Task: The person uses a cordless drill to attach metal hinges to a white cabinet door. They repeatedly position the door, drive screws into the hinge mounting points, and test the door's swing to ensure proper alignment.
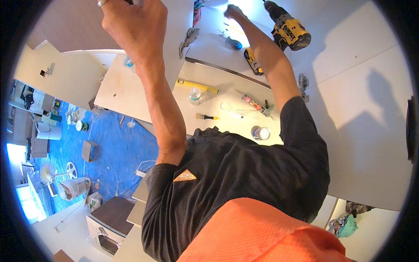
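The room has a blue sheet (pixel 124 148) on the floor at the left, with a white fan (pixel 48 173) beyond its edge. At the top, bright light fills a white cupboard shelf (pixel 209 54). The right hand (pixel 236 13) reaches in over it with its fingers curled; I cannot tell if it grips anything. A yellow and black drill (pixel 293 29) is on the shelf, right of the hand, and its battery end is near the front edge, partly behind the right arm. A blue and black screwdriver (pixel 234 43) lies near that edge too, just left of the arm. The left hand (pixel 137 28) is up high, bent at the fingers. Its fingertips are cut off, so I cannot tell what it grips. Below the shelf is a pale counter (pixel 229 94). A yellow level (pixel 197 86) lies near its left edge beside a clear jar (pixel 195 97). A brush (pixel 207 116) is in the middle, a glue gun (pixel 254 104) is nearer the right edge, and an open can (pixel 261 133) sits close to the black shirt (pixel 244 174).
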Motion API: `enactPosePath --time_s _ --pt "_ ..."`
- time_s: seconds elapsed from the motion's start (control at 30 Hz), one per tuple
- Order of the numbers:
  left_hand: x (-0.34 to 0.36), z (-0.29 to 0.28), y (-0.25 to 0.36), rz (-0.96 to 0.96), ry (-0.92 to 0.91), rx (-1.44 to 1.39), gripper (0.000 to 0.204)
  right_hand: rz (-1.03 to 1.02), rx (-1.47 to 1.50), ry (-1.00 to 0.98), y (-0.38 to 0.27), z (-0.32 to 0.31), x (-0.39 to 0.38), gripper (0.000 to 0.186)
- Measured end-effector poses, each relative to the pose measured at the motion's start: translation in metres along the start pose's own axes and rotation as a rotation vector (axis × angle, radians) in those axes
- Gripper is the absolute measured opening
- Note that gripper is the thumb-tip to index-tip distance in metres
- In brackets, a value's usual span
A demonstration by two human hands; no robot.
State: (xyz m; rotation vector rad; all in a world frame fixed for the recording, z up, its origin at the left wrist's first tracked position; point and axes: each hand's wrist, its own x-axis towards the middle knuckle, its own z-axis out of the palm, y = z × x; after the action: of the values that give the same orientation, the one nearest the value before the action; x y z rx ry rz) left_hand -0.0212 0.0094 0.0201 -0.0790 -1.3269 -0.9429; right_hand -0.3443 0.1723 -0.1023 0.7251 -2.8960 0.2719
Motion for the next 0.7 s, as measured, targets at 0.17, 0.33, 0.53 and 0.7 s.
enactPosePath --time_s 0.17,0.33,0.53,0.7 --pt "-0.003 0.003 -0.005 0.029 0.008 -0.046 0.034 0.012 -0.011 -0.049 0.008 -0.024 0.004 0.035" --pt "-0.005 0.002 -0.01 -0.006 -0.003 -0.093 0.033 0.056 -0.038 -0.108 0.019 -0.049 -0.002 0.036" --pt "0.0 0.003 -0.011 0.078 0.065 0.027 0.034 0.095 -0.048 -0.155 0.022 -0.077 -0.008 0.037" --pt "-0.003 -0.004 -0.004 -0.055 -0.049 -0.059 0.037 0.125 -0.045 -0.188 0.03 -0.095 -0.009 0.038"
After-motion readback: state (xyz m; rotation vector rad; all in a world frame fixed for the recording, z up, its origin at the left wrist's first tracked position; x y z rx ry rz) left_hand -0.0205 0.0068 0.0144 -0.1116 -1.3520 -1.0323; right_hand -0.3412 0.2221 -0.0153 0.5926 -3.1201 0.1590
